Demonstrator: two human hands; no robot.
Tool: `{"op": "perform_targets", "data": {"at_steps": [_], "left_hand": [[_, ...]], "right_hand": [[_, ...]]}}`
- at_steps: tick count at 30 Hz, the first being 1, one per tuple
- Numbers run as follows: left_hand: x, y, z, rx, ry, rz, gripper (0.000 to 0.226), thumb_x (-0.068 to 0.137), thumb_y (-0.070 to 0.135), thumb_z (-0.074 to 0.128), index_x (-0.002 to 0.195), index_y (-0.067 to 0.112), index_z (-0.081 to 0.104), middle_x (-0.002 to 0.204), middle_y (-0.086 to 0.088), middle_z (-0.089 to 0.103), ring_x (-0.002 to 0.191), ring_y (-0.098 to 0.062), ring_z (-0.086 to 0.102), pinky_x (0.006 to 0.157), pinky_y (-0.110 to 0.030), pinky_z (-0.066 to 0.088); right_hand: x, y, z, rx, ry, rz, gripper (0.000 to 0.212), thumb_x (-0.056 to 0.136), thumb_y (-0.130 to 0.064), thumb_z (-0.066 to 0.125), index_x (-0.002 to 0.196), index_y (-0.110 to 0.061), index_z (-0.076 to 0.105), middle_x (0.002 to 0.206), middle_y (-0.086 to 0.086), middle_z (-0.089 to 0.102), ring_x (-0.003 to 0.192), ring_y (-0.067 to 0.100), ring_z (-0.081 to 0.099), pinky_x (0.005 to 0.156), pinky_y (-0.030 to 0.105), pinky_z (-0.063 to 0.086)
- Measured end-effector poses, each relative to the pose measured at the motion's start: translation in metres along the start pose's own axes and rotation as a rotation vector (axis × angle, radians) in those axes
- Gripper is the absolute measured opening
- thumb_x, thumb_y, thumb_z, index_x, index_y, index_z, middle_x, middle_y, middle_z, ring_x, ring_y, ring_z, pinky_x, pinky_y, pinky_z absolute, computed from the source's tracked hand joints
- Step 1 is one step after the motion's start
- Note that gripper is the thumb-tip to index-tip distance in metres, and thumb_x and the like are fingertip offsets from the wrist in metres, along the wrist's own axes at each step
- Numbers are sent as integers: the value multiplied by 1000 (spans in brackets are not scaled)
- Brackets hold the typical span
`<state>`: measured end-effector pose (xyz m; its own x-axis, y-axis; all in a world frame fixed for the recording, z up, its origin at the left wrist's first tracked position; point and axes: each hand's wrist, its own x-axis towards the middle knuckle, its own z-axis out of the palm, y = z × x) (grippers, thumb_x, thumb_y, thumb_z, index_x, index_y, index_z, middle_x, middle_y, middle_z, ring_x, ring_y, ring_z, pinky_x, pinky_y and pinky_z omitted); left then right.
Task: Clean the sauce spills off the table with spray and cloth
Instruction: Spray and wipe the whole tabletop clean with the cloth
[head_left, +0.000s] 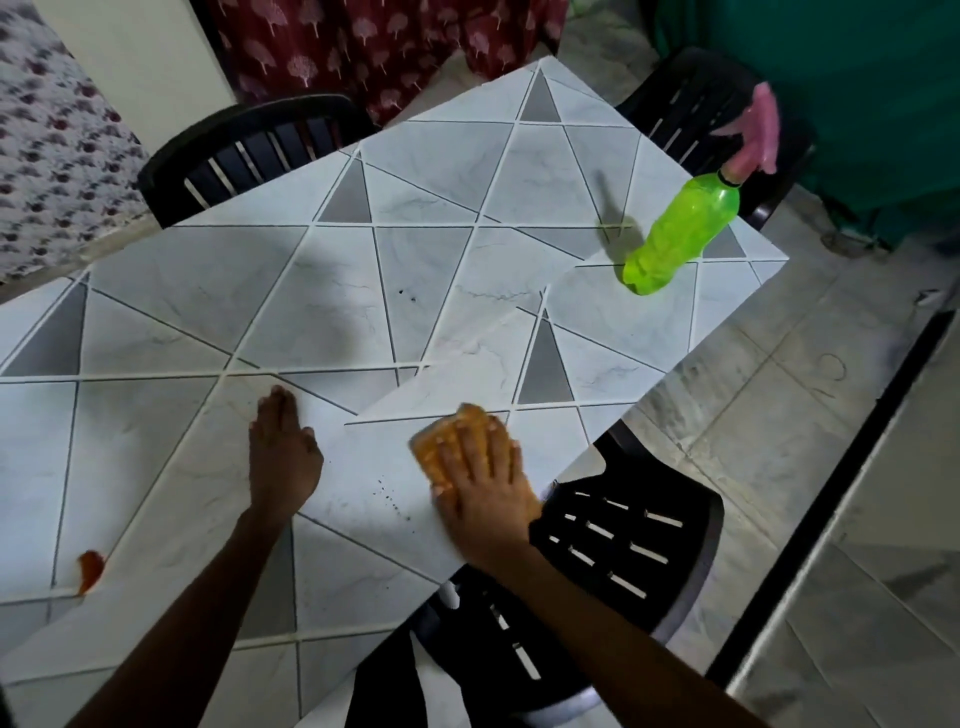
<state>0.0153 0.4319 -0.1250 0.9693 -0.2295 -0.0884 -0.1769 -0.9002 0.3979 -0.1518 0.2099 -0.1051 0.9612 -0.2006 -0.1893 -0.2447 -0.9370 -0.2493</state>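
the right hand (485, 483) lies flat, fingers spread, pressing the orange cloth (451, 441) onto the counter (218, 291) near its right edge, a loose open grip. the left hand (283, 452) rests open, palm down, beside it. a red sauce spill (91, 570) sits near left. the green spray bottle (680, 234) stands far right.

A single wide-angle view is provided from head height, directed forward and steeply downward. The table (363, 249) is seen at close range and fills the left and centre of the frame; the floor (779, 415) is shown at right.
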Motion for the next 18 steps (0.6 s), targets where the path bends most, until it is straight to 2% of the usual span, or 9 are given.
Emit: {"op": "perform_targets", "data": {"at_steps": [2, 4, 8, 10, 12, 14, 16, 18], "left_hand": [[3, -2, 1, -15, -21, -1, 60, 86, -5, 59, 141, -16, 36, 146, -35, 36, 133, -52, 37, 107, -59, 33], [5, -9, 4, -18, -26, 21, 58, 89, -2, 55, 141, -17, 35, 146, -36, 36, 134, -52, 36, 109, -58, 33], [-3, -23, 7, -35, -28, 58, 60, 89, -5, 58, 142, -16, 34, 151, -34, 32, 138, -52, 32, 114, -57, 29], [-13, -22, 8, -44, -38, 82, 58, 90, 0, 55, 142, -16, 34, 150, -34, 31, 138, -53, 31, 113, -58, 28], [-19, -14, 3, -62, -39, 78, 59, 91, 10, 48, 143, -15, 34, 152, -32, 30, 140, -51, 29, 114, -57, 26], [-24, -8, -3, -78, -60, 18, 58, 94, 7, 50, 146, -11, 31, 155, -27, 27, 144, -46, 27, 117, -53, 24], [-28, -5, -8, -73, -56, 20, 59, 93, 2, 56, 146, -11, 33, 155, -27, 29, 142, -46, 30, 116, -53, 26], [-34, -5, -10, -48, -68, 47, 58, 92, 7, 56, 143, -12, 36, 151, -29, 34, 139, -47, 36, 113, -54, 31]], "right_hand": [[21, -9, 2, -34, -64, -192, 59, 99, -51, 32, 157, -35, 28, 168, 0, 16, 155, 38, 2, 122, 61, 8], [62, 12, -11, -83, -72, -190, 62, 99, -53, 20, 158, -34, 24, 169, 2, 13, 155, 36, -2, 121, 61, 3], [122, 100, -50, -52, -24, 312, 65, 100, -54, 19, 161, -31, 11, 170, 3, 0, 154, 36, -6, 121, 62, 0], [111, 130, -59, -10, -13, 414, 68, 99, -55, 16, 161, -28, 8, 170, 4, 2, 154, 35, -9, 122, 61, -1], [83, 127, -51, -60, 22, 360, 70, 99, -56, 15, 161, -26, 8, 169, 6, 5, 155, 37, -6, 123, 58, 3], [46, 94, -35, -52, 47, 272, 68, 100, -54, 19, 161, -26, 10, 169, 7, 8, 154, 39, -3, 124, 57, 6], [22, 52, -15, -19, 70, 163, 65, 101, -50, 28, 161, -28, 15, 169, 6, 9, 154, 39, -3, 124, 57, 8], [8, 12, 3, 35, 88, 24, 62, 100, -45, 41, 158, -29, 27, 168, 5, 17, 154, 40, 5, 122, 58, 15]]}}
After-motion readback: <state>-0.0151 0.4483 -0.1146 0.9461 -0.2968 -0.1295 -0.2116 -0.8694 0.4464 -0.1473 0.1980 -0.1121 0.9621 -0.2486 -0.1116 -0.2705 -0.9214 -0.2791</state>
